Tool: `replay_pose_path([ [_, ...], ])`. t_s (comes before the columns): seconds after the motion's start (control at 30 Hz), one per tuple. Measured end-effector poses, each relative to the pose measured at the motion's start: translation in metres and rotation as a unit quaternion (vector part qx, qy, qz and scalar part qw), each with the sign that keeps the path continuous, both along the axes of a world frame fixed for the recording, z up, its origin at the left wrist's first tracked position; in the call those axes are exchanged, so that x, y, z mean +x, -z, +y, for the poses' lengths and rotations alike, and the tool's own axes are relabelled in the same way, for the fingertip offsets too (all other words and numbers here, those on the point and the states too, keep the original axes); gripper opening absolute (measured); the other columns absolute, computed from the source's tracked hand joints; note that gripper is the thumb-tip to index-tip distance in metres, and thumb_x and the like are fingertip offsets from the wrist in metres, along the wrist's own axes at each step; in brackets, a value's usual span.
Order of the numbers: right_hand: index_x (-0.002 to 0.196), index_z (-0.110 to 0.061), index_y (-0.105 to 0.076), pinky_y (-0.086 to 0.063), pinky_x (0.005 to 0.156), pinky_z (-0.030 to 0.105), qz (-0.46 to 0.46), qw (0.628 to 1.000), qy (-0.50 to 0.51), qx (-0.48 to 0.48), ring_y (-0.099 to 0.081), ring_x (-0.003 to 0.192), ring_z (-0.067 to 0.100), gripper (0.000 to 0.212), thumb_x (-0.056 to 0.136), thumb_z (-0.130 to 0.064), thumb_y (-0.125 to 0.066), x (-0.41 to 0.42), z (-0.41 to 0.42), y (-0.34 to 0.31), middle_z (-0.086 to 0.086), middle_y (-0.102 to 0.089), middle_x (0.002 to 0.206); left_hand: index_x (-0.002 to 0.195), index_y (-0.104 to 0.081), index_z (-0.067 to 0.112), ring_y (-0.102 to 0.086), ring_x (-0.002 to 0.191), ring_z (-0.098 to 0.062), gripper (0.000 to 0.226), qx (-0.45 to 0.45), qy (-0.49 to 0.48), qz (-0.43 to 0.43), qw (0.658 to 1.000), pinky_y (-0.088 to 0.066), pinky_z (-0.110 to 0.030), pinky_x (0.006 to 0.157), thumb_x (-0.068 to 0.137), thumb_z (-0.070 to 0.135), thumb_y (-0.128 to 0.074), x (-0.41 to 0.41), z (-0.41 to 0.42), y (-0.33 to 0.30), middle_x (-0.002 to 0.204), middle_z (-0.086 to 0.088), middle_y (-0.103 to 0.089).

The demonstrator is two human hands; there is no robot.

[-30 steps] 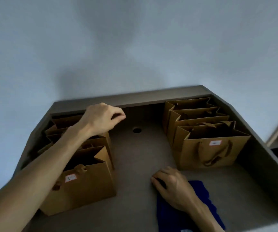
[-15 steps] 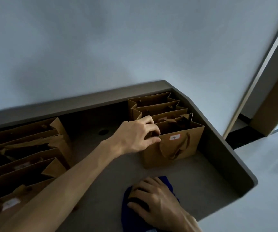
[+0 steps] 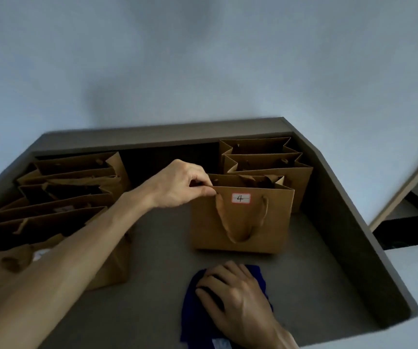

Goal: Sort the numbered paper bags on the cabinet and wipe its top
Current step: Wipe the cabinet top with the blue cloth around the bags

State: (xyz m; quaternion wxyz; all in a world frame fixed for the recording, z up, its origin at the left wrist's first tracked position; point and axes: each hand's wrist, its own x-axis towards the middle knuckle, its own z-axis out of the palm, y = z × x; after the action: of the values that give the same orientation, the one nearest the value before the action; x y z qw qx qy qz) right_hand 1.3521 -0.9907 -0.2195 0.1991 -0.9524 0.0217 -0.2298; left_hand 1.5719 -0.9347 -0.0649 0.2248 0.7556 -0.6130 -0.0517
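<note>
Left hand (image 3: 177,186) pinches bag 4 (image 3: 240,222) at its rim.

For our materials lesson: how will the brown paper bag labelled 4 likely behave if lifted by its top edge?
The brown paper bag labelled 4 stands upright with crisp folds, so it is probably fairly stiff. The left hand pinches only its rim, suggesting it is light. Gripped at one corner, it may tilt when raised.

Dim light falls on a plain pale-blue wall (image 3: 203,59).
</note>
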Motion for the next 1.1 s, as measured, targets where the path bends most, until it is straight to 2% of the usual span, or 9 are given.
replay_pose_path([
  [0.33, 0.1, -0.034, -0.067, -0.046, 0.08, 0.023, -0.002, 1.0, -0.004, -0.009, -0.056, 0.095, 0.004, 0.019, 0.098, -0.043, -0.051, 0.0, -0.001, -0.001, -0.017, -0.064, 0.104, 0.098, -0.073, 0.027, -0.061, 0.087, 0.003, 0.021, 0.117, -0.072, -0.079, 0.987, -0.046, -0.011, 0.077, 0.089, 0.041, -0.06, 0.021, 0.099, -0.011, 0.095, 0.016, -0.065],
  [0.53, 0.098, -0.033, -0.068, -0.049, 0.08, 0.024, -0.01, 1.0, -0.003, -0.005, -0.058, 0.094, 0.003, 0.018, 0.096, -0.042, -0.052, 0.003, 0.001, 0.0, -0.016, -0.064, 0.104, 0.099, -0.073, 0.029, -0.062, 0.09, 0.001, 0.034, 0.145, -0.079, -0.079, 0.983, -0.049, -0.016, 0.08, 0.088, 0.054, -0.052, 0.027, 0.116, -0.019, 0.097, 0.017, -0.067],
  [0.67, 0.098, -0.035, -0.069, -0.049, 0.08, 0.025, -0.004, 1.0, 0.008, -0.005, -0.058, 0.095, 0.003, 0.019, 0.097, -0.043, -0.052, 0.003, 0.002, 0.003, -0.018, -0.065, 0.103, 0.097, -0.074, 0.027, -0.063, 0.085, 0.001, 0.031, 0.076, -0.072, -0.105, 0.989, -0.05, -0.018, 0.076, 0.091, 0.049, -0.054, 0.026, 0.089, -0.032, 0.095, 0.015, -0.07],
  [0.77, 0.098, -0.038, -0.068, -0.049, 0.082, 0.023, 0.004, 1.0, 0.012, -0.013, -0.057, 0.098, 0.0, 0.018, 0.097, -0.046, -0.051, 0.004, 0.002, 0.004, -0.021, -0.064, 0.104, 0.099, -0.073, 0.025, -0.062, 0.088, 0.0, 0.026, 0.032, -0.05, -0.109, 0.992, -0.054, -0.027, 0.082, 0.092, 0.043, -0.056, 0.026, 0.05, -0.036, 0.1, 0.011, -0.071],
  [0.87, 0.1, -0.04, -0.067, -0.047, 0.085, 0.02, 0.012, 1.0, 0.015, -0.008, -0.056, 0.101, -0.003, 0.021, 0.097, -0.05, -0.049, 0.004, 0.001, 0.003, -0.024, -0.063, 0.106, 0.103, -0.072, 0.024, -0.061, 0.094, -0.001, 0.022, 0.01, -0.017, -0.126, 0.992, -0.052, -0.03, 0.087, 0.093, 0.038, -0.059, 0.022, 0.002, -0.036, 0.106, 0.008, -0.07],
  [0.97, 0.101, -0.042, -0.065, -0.044, 0.087, 0.017, 0.012, 1.0, 0.022, -0.006, -0.054, 0.101, -0.006, 0.021, 0.098, -0.053, -0.047, 0.004, 0.001, 0.003, -0.025, -0.063, 0.106, 0.102, -0.07, 0.026, -0.058, 0.097, -0.003, 0.02, 0.027, 0.005, -0.151, 0.988, -0.05, -0.031, 0.083, 0.092, 0.039, -0.059, 0.013, -0.045, -0.033, 0.11, 0.008, -0.068],
  [1.1, 0.101, -0.042, -0.066, -0.039, 0.091, 0.015, 0.003, 1.0, 0.018, 0.014, -0.054, 0.102, -0.007, 0.026, 0.099, -0.055, -0.043, 0.004, 0.0, 0.003, -0.024, -0.064, 0.107, 0.108, -0.066, 0.028, -0.058, 0.11, -0.015, 0.024, 0.081, 0.018, -0.196, 0.977, -0.047, -0.035, 0.083, 0.092, 0.044, -0.058, 0.004, -0.091, -0.024, 0.119, 0.004, -0.064],
])
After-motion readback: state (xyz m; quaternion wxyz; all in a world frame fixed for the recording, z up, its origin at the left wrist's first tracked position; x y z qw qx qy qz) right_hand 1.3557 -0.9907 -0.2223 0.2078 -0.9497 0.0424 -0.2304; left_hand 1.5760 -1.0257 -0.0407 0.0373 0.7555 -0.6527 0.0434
